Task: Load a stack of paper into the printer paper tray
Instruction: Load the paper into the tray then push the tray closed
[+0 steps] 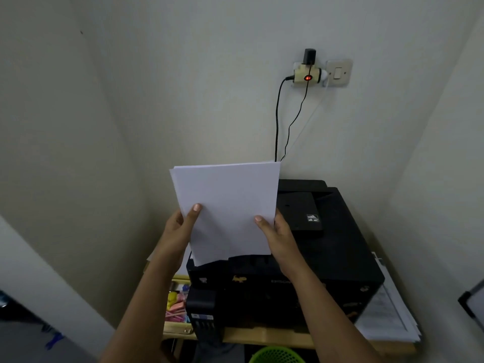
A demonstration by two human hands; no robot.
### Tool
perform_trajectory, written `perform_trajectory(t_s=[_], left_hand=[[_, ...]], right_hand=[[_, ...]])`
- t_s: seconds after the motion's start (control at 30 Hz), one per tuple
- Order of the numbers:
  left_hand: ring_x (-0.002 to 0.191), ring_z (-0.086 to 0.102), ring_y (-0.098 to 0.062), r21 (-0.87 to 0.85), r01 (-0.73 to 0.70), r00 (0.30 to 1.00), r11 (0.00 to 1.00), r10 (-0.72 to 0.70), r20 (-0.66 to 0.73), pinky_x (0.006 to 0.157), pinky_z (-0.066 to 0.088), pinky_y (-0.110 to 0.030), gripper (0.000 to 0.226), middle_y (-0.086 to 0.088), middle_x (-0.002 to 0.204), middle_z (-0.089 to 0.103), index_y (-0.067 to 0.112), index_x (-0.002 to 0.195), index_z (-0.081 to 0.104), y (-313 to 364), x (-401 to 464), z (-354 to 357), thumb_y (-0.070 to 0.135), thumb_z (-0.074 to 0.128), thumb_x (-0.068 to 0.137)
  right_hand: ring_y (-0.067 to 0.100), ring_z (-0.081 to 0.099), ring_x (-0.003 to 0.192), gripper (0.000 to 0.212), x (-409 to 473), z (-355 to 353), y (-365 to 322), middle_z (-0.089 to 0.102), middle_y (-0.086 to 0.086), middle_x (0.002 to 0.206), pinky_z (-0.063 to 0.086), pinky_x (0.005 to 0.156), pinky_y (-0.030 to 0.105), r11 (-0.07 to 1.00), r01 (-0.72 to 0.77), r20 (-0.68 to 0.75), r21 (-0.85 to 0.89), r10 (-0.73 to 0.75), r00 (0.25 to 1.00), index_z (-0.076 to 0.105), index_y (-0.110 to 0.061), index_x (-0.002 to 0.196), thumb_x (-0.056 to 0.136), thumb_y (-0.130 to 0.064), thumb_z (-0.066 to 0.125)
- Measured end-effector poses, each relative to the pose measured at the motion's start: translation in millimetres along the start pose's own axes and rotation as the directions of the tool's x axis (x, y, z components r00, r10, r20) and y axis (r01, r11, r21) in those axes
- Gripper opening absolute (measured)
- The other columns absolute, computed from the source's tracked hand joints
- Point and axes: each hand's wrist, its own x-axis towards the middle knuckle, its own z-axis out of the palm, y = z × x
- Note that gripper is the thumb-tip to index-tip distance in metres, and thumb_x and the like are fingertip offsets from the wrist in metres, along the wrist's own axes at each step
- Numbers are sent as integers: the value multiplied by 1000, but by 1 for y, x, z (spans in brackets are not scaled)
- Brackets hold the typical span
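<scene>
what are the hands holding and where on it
Both hands hold the stack of paper upright above the printer. The left hand pinches its left edge and the right hand its right edge, both low on the sheets, thumbs on the front.

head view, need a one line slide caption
Left hand and right hand hold a paper stack above the black printer.

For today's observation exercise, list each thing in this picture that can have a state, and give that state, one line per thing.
paper stack: held upright above the printer, not yet loaded
left hand: grips the stack's left edge
right hand: grips the stack's right edge
printer: top cover closed
plug adapter: red light on, cables plugged in
wall switch: position cannot be told
</scene>
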Motion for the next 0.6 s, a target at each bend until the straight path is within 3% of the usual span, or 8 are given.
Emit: perform_trajectory(t_s=[0.13,0.23,0.47,0.6], left_hand=[[119,68,-19,27,5,999,1000,-4,-36,91,58,-37,78,7,131,72,33,130,66,-4,5,6,80,78,69],[120,67,-21,31,-13,998,999,15,-68,103,56,-49,90,6,133,71,27,140,63,-1,9,8,80,77,68],[132,64,-27,-23,-19,1000,1000,18,-20,116,50,-61,88,4,144,69,27,150,60,-8,11,0,70,79,76],[131,63,-28,12,-13,999,1000,13,-53,116,49,-58,89,3,143,69,25,148,60,-8,13,5,71,80,74]], right_hand=[[4,75,121,36,7,3,2,77,-18,134,61,89,16,1000,-16,-5,-4,16,1000,66,-47,139,105,-38,73],[6,75,123,34,10,6,2,78,-16,135,61,92,17,1000,-1,-12,-8,1,1000,66,-42,140,107,-37,72],[9,75,125,46,12,6,11,77,-13,137,63,94,24,1000,0,-9,5,0,1000,66,-42,144,99,-45,77],[8,75,123,43,15,10,8,78,-13,135,61,91,18,1000,6,-21,17,-5,1000,67,-42,140,99,-44,76]])
